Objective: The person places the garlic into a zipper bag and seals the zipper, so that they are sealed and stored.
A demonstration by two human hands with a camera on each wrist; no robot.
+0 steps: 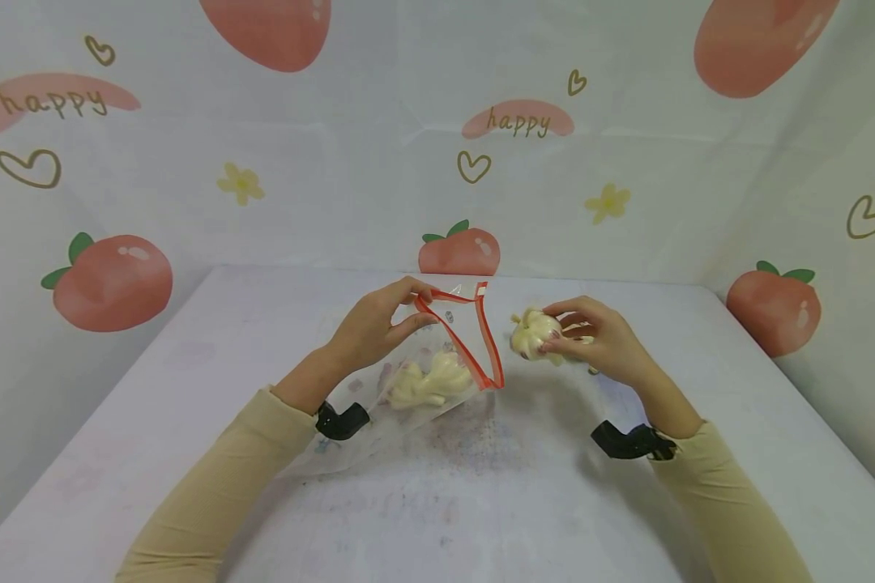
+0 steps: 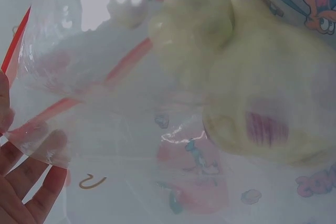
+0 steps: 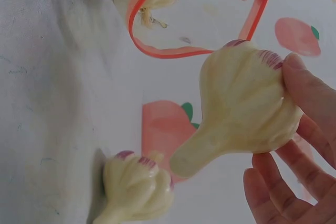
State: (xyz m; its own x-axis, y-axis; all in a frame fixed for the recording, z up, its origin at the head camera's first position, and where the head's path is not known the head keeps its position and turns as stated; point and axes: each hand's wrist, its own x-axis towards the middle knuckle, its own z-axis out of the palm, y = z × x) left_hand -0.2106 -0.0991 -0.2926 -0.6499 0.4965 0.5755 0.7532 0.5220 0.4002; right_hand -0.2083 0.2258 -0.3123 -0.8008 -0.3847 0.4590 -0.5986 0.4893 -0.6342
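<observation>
My left hand (image 1: 379, 324) pinches the red-edged rim of a clear zip bag (image 1: 490, 348), whose mouth gapes toward the right. Inside the bag lie garlic bulbs (image 1: 426, 385); through its film the left wrist view shows a large garlic bulb (image 2: 283, 87) with a purple patch. To the right of the mouth, my right hand (image 1: 601, 340) holds another garlic bulb (image 1: 535, 334) between thumb and fingers, above the table. In the right wrist view this held bulb (image 3: 247, 98) has its stem pointing down-left. A loose garlic bulb (image 3: 139, 187) rests on the table, mostly hidden behind the right hand in the head view.
The pale table (image 1: 437, 518) carries faint stains and printed marks. Behind it and at the sides hangs a white cloth (image 1: 364, 162) with fruit, hearts and flowers. A black wrist strap (image 1: 630, 441) sits on the right wrist, and a similar strap (image 1: 343, 421) on the left.
</observation>
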